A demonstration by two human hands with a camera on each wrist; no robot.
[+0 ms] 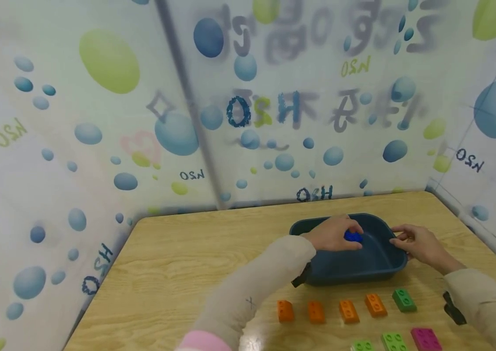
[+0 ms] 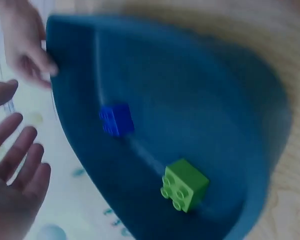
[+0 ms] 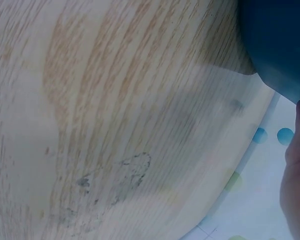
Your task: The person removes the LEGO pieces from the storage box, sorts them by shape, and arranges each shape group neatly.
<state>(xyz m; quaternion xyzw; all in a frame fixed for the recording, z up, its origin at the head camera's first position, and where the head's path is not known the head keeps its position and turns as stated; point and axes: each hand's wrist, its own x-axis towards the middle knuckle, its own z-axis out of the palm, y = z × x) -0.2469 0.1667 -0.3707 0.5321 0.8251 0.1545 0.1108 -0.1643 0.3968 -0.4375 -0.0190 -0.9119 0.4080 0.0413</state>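
A dark blue plastic bin (image 1: 348, 270) stands on the table. Over its inside is my left hand (image 1: 335, 234), fingers apart and loosely bent, holding nothing. Below that hand a blue toy brick (image 1: 353, 237) lies in the bin. The left wrist view shows this blue brick (image 2: 117, 120) apart from the spread left fingers (image 2: 20, 155). A lime green brick (image 2: 185, 185) also lies inside, hidden in the head view. My right hand (image 1: 421, 243) grips the bin's right rim between thumb and fingers; the right wrist view catches only part of this hand (image 3: 297, 165).
In front of the bin is a row of orange bricks (image 1: 348, 311) ending in a green brick (image 1: 404, 300). Nearer still lie lime green bricks (image 1: 393, 341) and a magenta brick (image 1: 426, 339). A patterned wall covering (image 1: 248, 165) rises behind the wooden table (image 1: 177, 273).
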